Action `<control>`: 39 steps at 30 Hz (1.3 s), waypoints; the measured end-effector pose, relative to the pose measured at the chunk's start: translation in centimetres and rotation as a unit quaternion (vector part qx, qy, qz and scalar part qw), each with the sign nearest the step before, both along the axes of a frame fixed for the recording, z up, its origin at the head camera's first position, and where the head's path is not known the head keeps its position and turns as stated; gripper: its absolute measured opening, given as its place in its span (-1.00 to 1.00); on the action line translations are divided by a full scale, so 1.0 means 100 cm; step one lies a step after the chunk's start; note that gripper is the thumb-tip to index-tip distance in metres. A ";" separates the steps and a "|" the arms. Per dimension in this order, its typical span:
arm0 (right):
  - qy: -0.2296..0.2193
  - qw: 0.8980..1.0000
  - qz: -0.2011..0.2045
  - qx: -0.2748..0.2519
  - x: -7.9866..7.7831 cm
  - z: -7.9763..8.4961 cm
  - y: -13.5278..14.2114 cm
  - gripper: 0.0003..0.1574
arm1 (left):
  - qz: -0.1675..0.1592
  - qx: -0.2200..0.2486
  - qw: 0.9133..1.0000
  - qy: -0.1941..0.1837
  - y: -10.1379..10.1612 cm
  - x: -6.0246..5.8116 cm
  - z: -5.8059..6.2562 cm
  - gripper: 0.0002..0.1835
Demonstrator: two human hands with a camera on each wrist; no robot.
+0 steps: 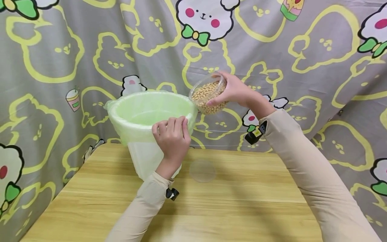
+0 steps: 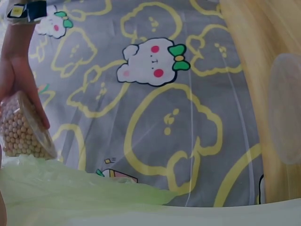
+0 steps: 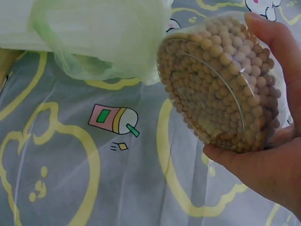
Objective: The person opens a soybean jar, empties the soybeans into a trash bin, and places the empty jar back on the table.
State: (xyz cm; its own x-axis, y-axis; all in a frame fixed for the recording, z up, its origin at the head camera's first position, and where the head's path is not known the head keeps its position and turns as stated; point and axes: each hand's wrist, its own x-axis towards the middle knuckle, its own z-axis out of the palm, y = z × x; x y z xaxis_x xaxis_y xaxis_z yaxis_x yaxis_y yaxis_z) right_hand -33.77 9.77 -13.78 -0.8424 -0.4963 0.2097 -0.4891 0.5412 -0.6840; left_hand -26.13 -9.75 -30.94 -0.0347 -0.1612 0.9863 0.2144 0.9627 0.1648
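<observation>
A white trash bin [image 1: 145, 158] with a pale green bag [image 1: 116, 116] folded over its rim stands at the table's back left. My left hand [image 1: 173, 134] grips the near right of the rim, fingers curled over the bag. Beyond it, my right hand [image 1: 234, 90] holds a clear round plastic tub [image 3: 225, 87] by its side. Round beige beans [image 1: 205, 94] fill much of the tub, which is tilted toward the bin, its mouth right at the bin's right rim. No beans show in the visible part of the bin; its bottom is hidden.
A translucent round lid [image 1: 202, 170] lies flat on the wooden table [image 1: 235, 201], right of the bin. Behind the table hangs a grey curtain [image 1: 272, 50] with yellow outlines and cartoon figures, close to the bin. Each sleeve has a black strap at the wrist.
</observation>
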 end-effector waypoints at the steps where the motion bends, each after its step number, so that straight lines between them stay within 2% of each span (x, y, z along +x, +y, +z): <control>1: -0.001 1.000 0.003 0.005 -0.001 0.002 -0.001 0.35 | -0.001 0.000 1.000 0.000 0.000 0.000 0.000 -0.82; 6: -0.004 0.999 0.011 0.031 -0.004 0.009 -0.007 0.34 | 0.000 0.001 1.000 -0.005 0.000 0.001 0.000 -0.81; 13: 0.031 0.995 0.012 0.089 -0.009 0.018 -0.015 0.38 | 0.001 0.002 1.000 -0.006 0.000 0.000 0.000 -0.80; 22: 0.048 0.990 0.012 0.130 -0.012 0.027 -0.023 0.44 | 0.000 0.003 1.000 0.003 0.002 0.000 0.000 -0.81; 39: 0.064 0.986 0.009 0.154 -0.011 0.033 -0.033 0.44 | 0.001 0.003 1.000 0.006 0.002 -0.001 0.000 -0.82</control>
